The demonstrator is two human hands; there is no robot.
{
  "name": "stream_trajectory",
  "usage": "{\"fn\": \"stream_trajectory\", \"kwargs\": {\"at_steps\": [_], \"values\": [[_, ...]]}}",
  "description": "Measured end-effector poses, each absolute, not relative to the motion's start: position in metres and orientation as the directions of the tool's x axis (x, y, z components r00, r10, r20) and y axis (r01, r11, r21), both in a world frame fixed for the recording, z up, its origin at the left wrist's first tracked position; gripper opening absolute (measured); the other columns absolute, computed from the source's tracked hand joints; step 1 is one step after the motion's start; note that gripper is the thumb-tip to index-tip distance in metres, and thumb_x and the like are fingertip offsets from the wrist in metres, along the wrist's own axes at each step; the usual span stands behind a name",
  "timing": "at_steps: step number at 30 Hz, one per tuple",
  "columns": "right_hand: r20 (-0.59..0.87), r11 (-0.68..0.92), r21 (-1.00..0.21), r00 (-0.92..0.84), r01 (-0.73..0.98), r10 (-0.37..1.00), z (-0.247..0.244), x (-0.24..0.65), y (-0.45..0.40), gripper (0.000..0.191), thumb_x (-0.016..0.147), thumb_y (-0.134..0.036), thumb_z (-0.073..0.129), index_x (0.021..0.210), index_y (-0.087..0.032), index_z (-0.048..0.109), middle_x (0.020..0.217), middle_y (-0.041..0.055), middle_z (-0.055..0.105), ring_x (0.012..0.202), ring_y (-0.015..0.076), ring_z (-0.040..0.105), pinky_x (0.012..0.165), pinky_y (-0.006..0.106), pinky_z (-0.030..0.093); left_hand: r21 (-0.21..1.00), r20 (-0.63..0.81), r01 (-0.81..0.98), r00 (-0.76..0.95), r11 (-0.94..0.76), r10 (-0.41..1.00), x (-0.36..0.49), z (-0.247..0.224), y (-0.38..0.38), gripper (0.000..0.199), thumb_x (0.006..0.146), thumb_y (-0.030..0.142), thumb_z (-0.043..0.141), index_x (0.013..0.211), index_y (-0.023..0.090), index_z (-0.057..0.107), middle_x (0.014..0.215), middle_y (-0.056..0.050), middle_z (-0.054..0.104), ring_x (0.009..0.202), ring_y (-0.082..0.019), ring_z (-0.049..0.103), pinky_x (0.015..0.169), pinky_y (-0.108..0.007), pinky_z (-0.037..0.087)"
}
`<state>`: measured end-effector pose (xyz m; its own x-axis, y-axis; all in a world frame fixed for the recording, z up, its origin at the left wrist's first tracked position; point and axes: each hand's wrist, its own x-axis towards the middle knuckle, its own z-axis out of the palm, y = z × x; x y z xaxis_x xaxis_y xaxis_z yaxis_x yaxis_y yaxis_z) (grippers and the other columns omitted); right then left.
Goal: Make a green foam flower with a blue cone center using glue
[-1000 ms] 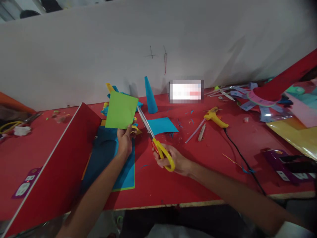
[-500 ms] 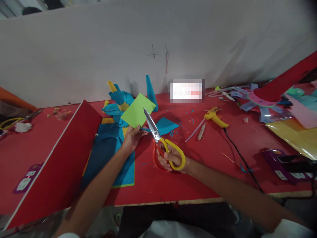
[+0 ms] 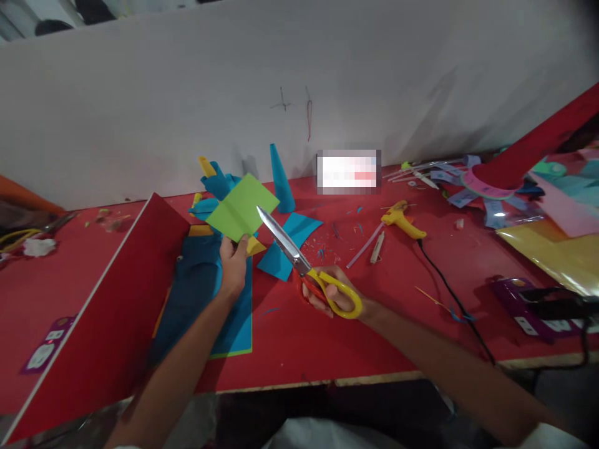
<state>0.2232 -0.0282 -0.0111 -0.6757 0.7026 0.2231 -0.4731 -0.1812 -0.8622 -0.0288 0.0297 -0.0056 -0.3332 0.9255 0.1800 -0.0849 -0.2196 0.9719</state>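
Note:
My left hand [image 3: 234, 265] pinches the near corner of a light green paper square [image 3: 241, 207], held up above the table. In my right hand [image 3: 330, 291] is a pair of scissors [image 3: 291, 249] with one yellow and one red handle; the blades are together and point up and left. Their tip is close to the green paper's right side. Beneath the blades a cut blue paper piece [image 3: 302, 229] lies on the red table. Behind the green paper, partly hidden, are rolled blue and yellow paper shapes [image 3: 216, 181]. A blue paper cone [image 3: 281, 184] stands by the wall.
A red upright board [image 3: 107, 299] divides the table on the left, beside stacked blue sheets [image 3: 238, 318]. To the right lie a yellow glue gun [image 3: 405, 221] with a black cord, a cutter knife [image 3: 377, 248] and a purple power strip [image 3: 524, 312]. Paper scraps dot the middle.
My left hand has moved left with the green paper, away from the blue piece, which now lies flat and more exposed. The scissors have shifted slightly; their blades look still together.

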Motion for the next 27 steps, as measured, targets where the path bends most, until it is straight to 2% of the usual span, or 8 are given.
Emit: {"fn": "stream_trajectory", "kwargs": {"at_steps": [4,7,10,12,16,19,23,27], "values": [[0.224,-0.133,-0.893,-0.682,-0.43,0.696,-0.007,0.227,-0.033,0.066,0.085,-0.079,0.067,0.097,-0.014,0.066,0.056,-0.0065,0.052,0.04,0.0056,0.041,0.038,0.018,0.035,0.948,0.235,-0.139,-0.302,-0.287,0.924,-0.017,0.017,0.025,0.037,0.083,0.038,0.082,0.082,0.022,0.049,0.06,0.009,0.039,0.047,-0.005,0.033,0.044,-0.018,0.029],[0.191,-0.144,-0.914,-0.716,-0.379,0.671,-0.003,0.229,-0.034,0.069,0.082,-0.081,0.068,0.097,-0.014,0.066,0.06,-0.0051,0.056,0.044,0.0058,0.043,0.041,0.019,0.035,0.936,0.271,-0.149,-0.274,-0.319,0.923,0.005,0.04,0.036,0.032,0.081,0.037,0.084,0.087,0.022,0.056,0.062,0.008,0.047,0.048,-0.006,0.04,0.044,-0.019,0.032],[0.157,-0.134,-0.938,-0.738,-0.319,0.656,0.002,0.23,-0.033,0.072,0.079,-0.084,0.068,0.099,-0.015,0.065,0.064,-0.0033,0.057,0.049,0.0076,0.046,0.043,0.02,0.034,0.906,0.316,-0.218,-0.22,-0.363,0.923,0.029,0.069,0.06,0.025,0.083,0.034,0.081,0.086,0.023,0.058,0.073,0.002,0.062,0.059,-0.009,0.055,0.05,-0.02,0.04],[0.158,-0.096,-0.952,-0.737,-0.29,0.658,0.006,0.232,-0.033,0.072,0.081,-0.085,0.065,0.101,-0.017,0.063,0.07,-0.0016,0.057,0.055,0.0092,0.048,0.046,0.021,0.035,0.873,0.367,-0.227,-0.28,-0.433,0.887,0.039,0.086,0.077,0.023,0.081,0.032,0.081,0.085,0.022,0.06,0.074,0.001,0.064,0.063,-0.011,0.059,0.053,-0.022,0.042],[0.237,0.036,-0.957,-0.705,-0.288,0.669,0.012,0.234,-0.033,0.068,0.087,-0.087,0.052,0.105,-0.022,0.056,0.09,0.0017,0.056,0.065,0.01,0.045,0.059,0.026,0.041,0.867,0.353,-0.214,-0.373,-0.45,0.858,0.042,0.1,0.103,0.022,0.081,0.033,0.082,0.087,0.022,0.063,0.08,0.002,0.066,0.066,-0.009,0.06,0.06,-0.022,0.045],[0.275,0.075,-0.943,-0.632,-0.324,0.725,0.009,0.233,-0.029,0.065,0.089,-0.086,0.051,0.107,-0.023,0.054,0.095,0.0029,0.056,0.072,0.0126,0.046,0.069,0.029,0.044,0.872,0.367,-0.175,-0.386,-0.458,0.846,0.037,0.097,0.109,0.026,0.082,0.036,0.083,0.084,0.022,0.061,0.073,0.004,0.062,0.064,-0.009,0.058,0.06,-0.023,0.044],[0.238,0.054,-0.929,-0.478,-0.367,0.846,0.0,0.23,-0.021,0.066,0.073,-0.082,0.076,0.094,-0.022,0.057,0.088,0.0004,0.053,0.068,0.0114,0.045,0.061,0.027,0.039,0.863,0.404,-0.155,-0.357,-0.48,0.842,0.035,0.099,0.103,0.029,0.081,0.037,0.085,0.082,0.022,0.061,0.067,0.004,0.058,0.059,-0.01,0.053,0.056,-0.024,0.041],[0.206,0.022,-0.927,-0.457,-0.375,0.865,-0.003,0.225,-0.017,0.069,0.071,-0.086,0.074,0.09,-0.022,0.055,0.078,-0.0015,0.052,0.058,0.0098,0.042,0.052,0.027,0.035,0.827,0.458,-0.192,-0.314,-0.528,0.831,0.039,0.113,0.087,0.028,0.081,0.033,0.086,0.082,0.019,0.062,0.064,0.004,0.057,0.054,-0.009,0.05,0.052,-0.025,0.04]]}}
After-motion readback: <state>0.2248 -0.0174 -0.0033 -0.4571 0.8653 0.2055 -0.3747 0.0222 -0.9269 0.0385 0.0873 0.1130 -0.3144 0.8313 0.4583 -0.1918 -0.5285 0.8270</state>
